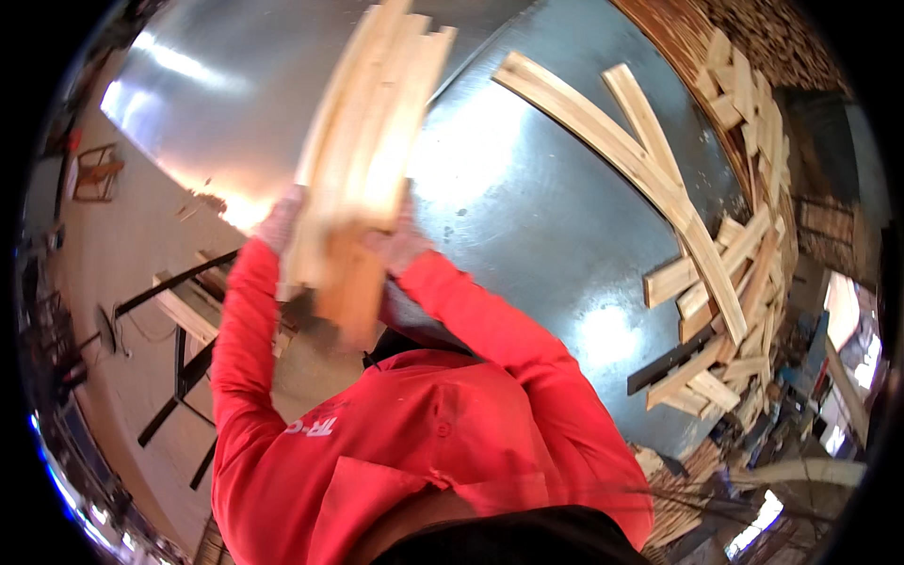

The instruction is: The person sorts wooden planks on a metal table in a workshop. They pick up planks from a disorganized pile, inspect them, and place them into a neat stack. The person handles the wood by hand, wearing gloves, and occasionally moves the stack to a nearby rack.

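Note:
A bundle of several pale wooden boards (363,141) lies lengthwise between my two hands, its far end over the metal tabletop (527,179) and its near end close to my body. My left hand (282,218) grips the bundle's left side. On the right side, my right hand (400,240) is closed around the edge near the bundle's close end. Both hands and the near board ends are smeared by motion. The fingers of my left hand are partly hidden behind the wood.
Two long boards (612,155) lie crossed on the right of the tabletop. A heap of wood offcuts (744,292) runs along the right edge. At the left stand a black metal frame (179,377) with wood on it and a small wooden chair (97,173) on the floor.

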{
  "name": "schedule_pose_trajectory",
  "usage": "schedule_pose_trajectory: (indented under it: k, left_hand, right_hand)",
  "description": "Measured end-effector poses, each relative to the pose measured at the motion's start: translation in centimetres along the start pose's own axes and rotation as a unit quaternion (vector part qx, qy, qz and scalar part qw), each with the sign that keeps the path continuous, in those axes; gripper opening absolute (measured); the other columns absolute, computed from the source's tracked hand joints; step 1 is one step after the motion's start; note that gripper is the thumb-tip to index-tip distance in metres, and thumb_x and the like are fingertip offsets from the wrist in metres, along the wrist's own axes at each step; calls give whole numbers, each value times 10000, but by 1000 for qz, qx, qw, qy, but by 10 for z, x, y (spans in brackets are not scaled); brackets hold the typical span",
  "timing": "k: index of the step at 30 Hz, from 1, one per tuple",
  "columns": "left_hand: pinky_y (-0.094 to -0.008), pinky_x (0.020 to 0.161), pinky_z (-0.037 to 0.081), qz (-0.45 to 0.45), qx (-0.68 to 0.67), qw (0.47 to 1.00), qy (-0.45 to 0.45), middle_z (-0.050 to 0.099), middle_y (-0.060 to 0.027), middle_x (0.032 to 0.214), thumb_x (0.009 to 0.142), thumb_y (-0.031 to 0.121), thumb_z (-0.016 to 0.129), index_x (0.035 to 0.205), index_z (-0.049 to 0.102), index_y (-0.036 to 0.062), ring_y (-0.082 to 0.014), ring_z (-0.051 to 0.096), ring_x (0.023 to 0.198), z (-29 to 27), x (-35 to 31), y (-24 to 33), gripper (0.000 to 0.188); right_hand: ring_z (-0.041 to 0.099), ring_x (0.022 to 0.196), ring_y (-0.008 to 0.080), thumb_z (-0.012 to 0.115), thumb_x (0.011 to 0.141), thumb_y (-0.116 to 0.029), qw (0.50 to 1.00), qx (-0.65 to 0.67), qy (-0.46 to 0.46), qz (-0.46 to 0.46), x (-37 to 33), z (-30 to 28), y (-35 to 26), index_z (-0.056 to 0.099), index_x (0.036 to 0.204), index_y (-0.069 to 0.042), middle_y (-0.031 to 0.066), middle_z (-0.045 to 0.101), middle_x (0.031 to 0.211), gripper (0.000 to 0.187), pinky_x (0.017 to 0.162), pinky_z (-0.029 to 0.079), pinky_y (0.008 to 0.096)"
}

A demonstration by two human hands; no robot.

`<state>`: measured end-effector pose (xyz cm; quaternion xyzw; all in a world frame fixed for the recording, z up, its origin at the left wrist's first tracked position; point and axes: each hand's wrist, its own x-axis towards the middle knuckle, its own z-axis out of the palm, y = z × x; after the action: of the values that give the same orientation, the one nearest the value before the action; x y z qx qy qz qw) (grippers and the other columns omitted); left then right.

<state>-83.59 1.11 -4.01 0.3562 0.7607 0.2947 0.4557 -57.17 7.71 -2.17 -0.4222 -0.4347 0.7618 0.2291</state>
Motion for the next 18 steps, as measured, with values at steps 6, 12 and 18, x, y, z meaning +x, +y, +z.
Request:
schedule_pose_trajectory:
  k: [6,12,18]
  left_hand:
    - [-447,1041,394,-40,355,921,152,522,-261,1358,893,622,504,1525,247,132,-407,476,1286,-79,45,76,840]
    - [-445,1106,335,46,436,873,214,378,-212,1494,897,602,511,1528,234,106,-379,378,1361,-112,64,15,849]
    - [-423,813,541,311,59,851,419,529,-234,1276,985,444,461,1390,402,8,-336,598,1079,-2,30,166,598]
  right_hand:
    - [386,1339,411,693,783,-338,906,-341,-187,-167,81,59,-14,216,1518,-49,228,441,1422,923,1135,293,427]
    - [366,1373,357,764,632,-519,662,-636,36,-394,102,-149,-120,522,1342,-113,155,471,1423,853,1159,235,531]
    - [472,1279,364,694,732,-572,590,-771,218,101,-7,-415,-194,370,1435,-116,212,485,1378,898,1083,296,543]
